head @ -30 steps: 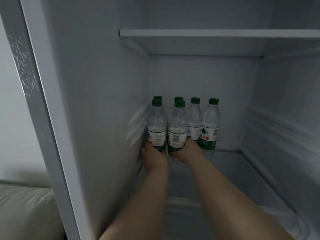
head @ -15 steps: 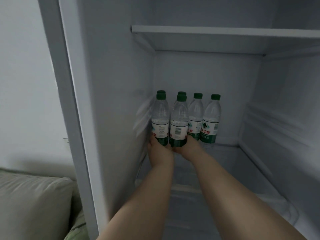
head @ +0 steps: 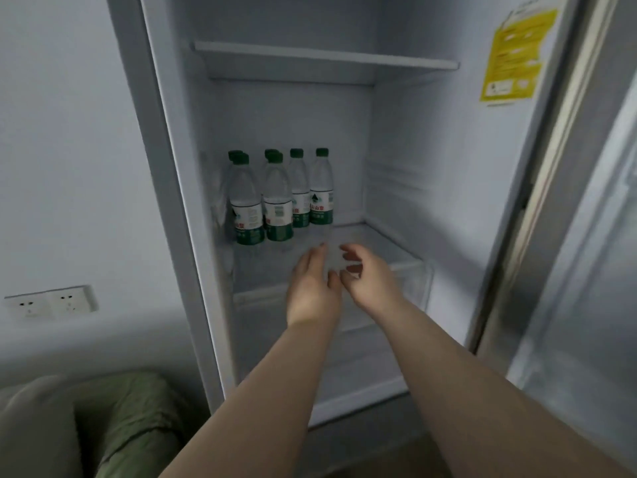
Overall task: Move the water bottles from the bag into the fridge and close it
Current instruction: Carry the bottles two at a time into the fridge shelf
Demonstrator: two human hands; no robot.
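While both hands hang empty in front of the open fridge (head: 165, 167), a wall socket (head: 51, 301) and some green fabric (head: 138, 408) sit at far left. Six water bottles (head: 279, 198) stand upright, long axes vertical. They are packed against the fridge's left inner wall on the middle shelf (head: 386, 243), up and to the left of the hands. The left hand (head: 312, 284), fingers straight and loose, is the nearer to them. The right hand (head: 368, 281), fingers lightly curled, is just beside it and touches no bottle. Right of the bottles the shelf has open room. A yellow sticker (head: 517, 56) sits high at right. Beyond it is the open door (head: 606, 236), which the right hand looks better placed to close. No bag is in view.
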